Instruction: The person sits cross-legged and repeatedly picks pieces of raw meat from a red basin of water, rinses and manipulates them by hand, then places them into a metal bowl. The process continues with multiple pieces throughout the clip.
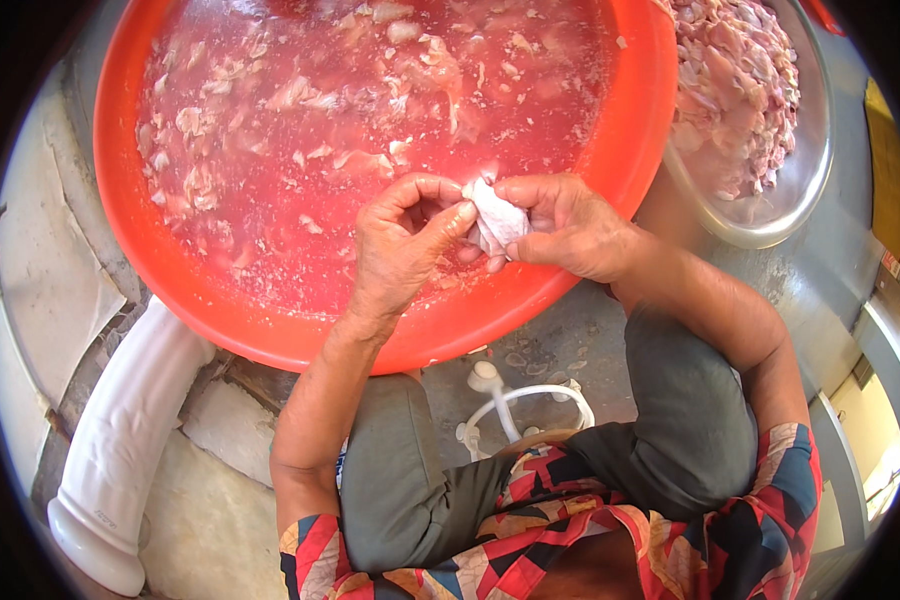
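A pale, wet piece of raw meat or skin (498, 214) is stretched between both hands over the near side of a large red plastic tub (217, 319). My left hand (414, 229) pinches its left end between thumb and fingers. On the other side, my right hand (566, 221) grips it, with the fingertips partly behind the piece. Reddish, cloudy water fills the tub, and many pale scraps of raw meat or skin (364, 161) float in it. How deep the water goes cannot be seen.
A metal basin (776, 232) heaped with pinkish raw meat pieces (742, 90) stands right of the tub. On the left, a white ceramic washbasin pedestal (131, 442) lies beside stone slabs (202, 517). A white ring-shaped base with casters (525, 394) shows between the knees.
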Available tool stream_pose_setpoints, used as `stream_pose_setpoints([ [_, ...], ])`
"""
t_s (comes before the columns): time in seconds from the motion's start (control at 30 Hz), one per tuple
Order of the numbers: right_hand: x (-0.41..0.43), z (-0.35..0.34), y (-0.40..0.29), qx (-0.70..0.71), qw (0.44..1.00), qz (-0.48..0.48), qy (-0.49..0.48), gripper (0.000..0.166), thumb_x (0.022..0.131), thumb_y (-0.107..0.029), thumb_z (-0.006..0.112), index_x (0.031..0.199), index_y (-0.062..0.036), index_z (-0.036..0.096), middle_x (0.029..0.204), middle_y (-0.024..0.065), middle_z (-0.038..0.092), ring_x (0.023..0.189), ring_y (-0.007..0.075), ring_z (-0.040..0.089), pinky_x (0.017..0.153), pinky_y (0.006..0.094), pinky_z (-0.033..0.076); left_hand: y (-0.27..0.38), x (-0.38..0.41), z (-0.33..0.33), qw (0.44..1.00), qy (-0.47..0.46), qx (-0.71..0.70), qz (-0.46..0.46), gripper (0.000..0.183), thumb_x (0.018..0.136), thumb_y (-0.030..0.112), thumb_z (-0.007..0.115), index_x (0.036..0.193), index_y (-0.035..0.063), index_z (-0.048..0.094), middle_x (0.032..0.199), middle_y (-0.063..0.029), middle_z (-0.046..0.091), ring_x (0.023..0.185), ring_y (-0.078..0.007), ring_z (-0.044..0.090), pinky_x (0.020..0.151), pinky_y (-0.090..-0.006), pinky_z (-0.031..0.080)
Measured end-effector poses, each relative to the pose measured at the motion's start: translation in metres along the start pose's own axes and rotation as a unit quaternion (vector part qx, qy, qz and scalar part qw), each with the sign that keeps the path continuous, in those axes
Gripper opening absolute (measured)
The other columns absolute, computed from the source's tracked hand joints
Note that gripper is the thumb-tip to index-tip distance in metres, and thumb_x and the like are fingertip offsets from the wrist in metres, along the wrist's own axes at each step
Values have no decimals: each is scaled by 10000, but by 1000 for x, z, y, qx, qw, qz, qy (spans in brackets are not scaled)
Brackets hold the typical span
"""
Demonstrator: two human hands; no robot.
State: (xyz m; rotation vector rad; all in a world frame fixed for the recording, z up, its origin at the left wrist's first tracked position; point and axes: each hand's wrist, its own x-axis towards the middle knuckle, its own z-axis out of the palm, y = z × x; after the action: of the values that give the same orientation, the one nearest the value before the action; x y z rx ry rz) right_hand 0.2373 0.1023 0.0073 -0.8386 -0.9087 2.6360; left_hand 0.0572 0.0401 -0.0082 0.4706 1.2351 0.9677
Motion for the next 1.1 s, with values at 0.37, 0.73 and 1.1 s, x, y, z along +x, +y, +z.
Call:
stream_pose_setpoints([
  [0.37,1,0,10,-10,999,28,-11,307,779,65,538,1084,26,525,993,76,591,902,134,579,777,262,486,2,1,2,999,-16,-1,-37,84,795,32,633,864,6,592,769,-28,603,697,-69,558,630,-211,474],
  [0.73,-1,1,14,-50,998,32,3,229,796,19,572,1022,47,547,928,84,604,838,127,585,739,253,499,-4,-2,-1,999,-2,-2,-32,56,824,25,580,863,3,547,743,-48,579,598,-67,543,485,-179,457],
  [1.1,-2,3,10,-52,997,47,17,227,836,17,482,1051,78,520,932,111,604,799,140,592,720,263,515,-8,-6,-6,996,37,-51,-66,87,795,58,634,825,46,553,707,-18,593,570,-35,514,458,-151,371],
])
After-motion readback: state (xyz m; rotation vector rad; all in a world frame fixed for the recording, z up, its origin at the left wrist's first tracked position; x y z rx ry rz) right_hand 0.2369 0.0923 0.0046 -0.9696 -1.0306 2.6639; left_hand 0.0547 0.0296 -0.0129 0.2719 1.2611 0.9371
